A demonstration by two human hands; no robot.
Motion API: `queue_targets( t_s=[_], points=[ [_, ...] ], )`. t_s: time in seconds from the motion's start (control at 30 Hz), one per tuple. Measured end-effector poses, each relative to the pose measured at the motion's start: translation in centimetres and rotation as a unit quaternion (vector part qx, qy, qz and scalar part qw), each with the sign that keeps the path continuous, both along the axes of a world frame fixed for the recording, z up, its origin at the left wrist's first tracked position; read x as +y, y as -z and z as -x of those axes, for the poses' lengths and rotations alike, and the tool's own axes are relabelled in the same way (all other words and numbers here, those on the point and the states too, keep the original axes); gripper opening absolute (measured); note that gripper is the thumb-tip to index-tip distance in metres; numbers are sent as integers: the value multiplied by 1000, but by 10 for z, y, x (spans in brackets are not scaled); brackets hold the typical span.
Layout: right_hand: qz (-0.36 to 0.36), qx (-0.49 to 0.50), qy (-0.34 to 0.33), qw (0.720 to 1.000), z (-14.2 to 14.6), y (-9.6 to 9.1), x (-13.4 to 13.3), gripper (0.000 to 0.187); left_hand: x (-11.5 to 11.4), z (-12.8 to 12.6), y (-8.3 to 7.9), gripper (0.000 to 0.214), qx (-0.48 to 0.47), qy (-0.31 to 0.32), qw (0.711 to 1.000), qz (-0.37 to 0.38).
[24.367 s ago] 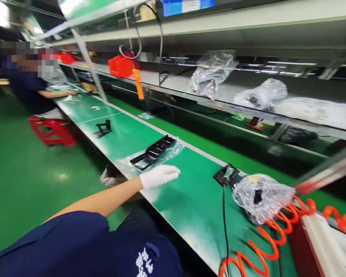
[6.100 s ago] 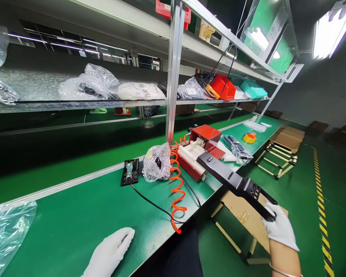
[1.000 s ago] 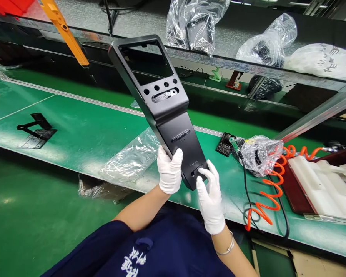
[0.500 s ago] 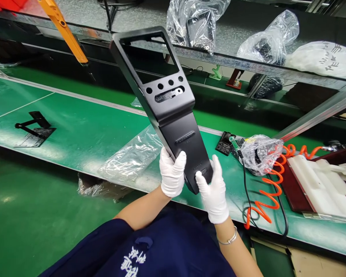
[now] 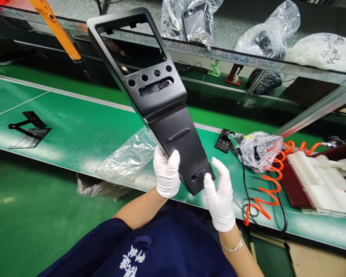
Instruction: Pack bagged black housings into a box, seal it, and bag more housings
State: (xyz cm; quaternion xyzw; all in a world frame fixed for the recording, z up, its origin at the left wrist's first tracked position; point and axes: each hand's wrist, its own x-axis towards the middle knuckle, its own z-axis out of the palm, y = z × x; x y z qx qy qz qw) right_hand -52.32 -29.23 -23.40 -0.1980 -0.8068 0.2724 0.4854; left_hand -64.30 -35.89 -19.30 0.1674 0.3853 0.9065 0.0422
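Note:
A long black plastic housing (image 5: 173, 119) is held up at a slant above the bench. Its wide upper end has a rectangular window, a row of round holes and a slot; a small oval recess sits near the lower end. My left hand (image 5: 166, 173), in a white glove, grips the housing's lower left edge, thumb on the front face and fingers behind. At the lower right corner is my right hand (image 5: 220, 196), also white-gloved. Its thumb and fingers are spread apart around that corner; whether they touch it is hard to tell.
A clear plastic bag (image 5: 127, 157) lies on the green bench (image 5: 83, 130). Left stands a black bracket (image 5: 31, 129). Rightward are a screwdriver-like tool (image 5: 235, 144), a bagged bundle (image 5: 262, 152), an orange coiled hose (image 5: 265, 204) and a white fixture (image 5: 320, 181). Bagged parts (image 5: 198, 23) sit on the shelf.
The housing has shifted up and left with my left hand. My right hand has moved right and down, its fingers opening away from the lower corner.

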Motion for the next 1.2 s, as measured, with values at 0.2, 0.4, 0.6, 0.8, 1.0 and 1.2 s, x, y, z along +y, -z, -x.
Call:
queue_targets(
  t_s=[0.2, 0.4, 0.6, 0.8, 1.0, 1.2],
  points=[
    [54, -94, -37, 993, 3, -6, 4, 52, -3, -4, -1, 32, -4, 15, 999, 31],
    [11, -2, -16, 1000, 1, -3, -1, 33, 0, 3, 1, 33, -6, 6, 1000, 30],
    [36, 32, -34, 998, 9, 5, -16, 14, 5, 4, 9, 32, 47, -47, 998, 17],
    [159, 27, -89, 983, 8, 6, -18, 19, 6, 8, 7, 33, 42, -56, 997, 25],
    [322, 89, -114, 936, -5, -6, 2, 38, 6, 28, -8, 25, -28, 100, 995, -4],
    [373, 25, -160, 914, -9, 1, 1, 55, 8, 45, 0, 25, -71, 191, 979, 1]
  ],
)
